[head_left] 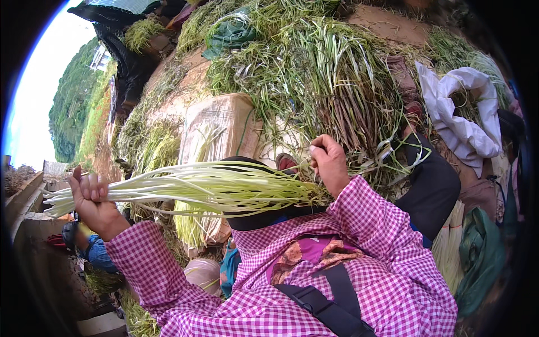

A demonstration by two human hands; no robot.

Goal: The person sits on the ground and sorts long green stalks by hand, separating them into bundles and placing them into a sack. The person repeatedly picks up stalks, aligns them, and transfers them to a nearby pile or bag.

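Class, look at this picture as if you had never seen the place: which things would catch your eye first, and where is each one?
First, the long bundle of pale green stalks stretched across the middle, gripped by the left hand at its pale end and the right hand at the other. Next, the pink checked sleeves filling the lower part. Behind, a big heap of green stalks covers the top, with a white cloth at the right.

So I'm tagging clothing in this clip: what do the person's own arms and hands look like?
Both forearms wear long sleeves in a pink-and-white checked fabric, loose with folded creases, ending at the wrists. The left hand and right hand are bare: no gloves, rings or watch in view.
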